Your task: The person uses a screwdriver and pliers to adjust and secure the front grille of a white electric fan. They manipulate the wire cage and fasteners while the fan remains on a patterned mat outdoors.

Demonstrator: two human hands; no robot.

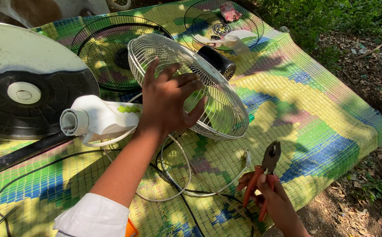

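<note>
My left hand (171, 101) rests with spread fingers on the back of a white wire fan guard (217, 98), which is tilted on its edge on the mat. Behind the guard pokes out the black fan motor (217, 61). A white fan neck housing (96, 118) lies just left of my wrist. My right hand (272, 197) grips orange-handled pliers (265, 169) low at the right, jaws pointing up. A white cable (186, 175) and a black cable (173, 184) loop on the mat between my hands.
A round fan base (22, 94) with a black pole (22, 153) lies at the left. A black fan guard (105, 48) sits behind the white one, another guard with a white blade (226, 37) at the top. The colourful woven mat (313, 131) ends in leafy ground (366, 175) at right.
</note>
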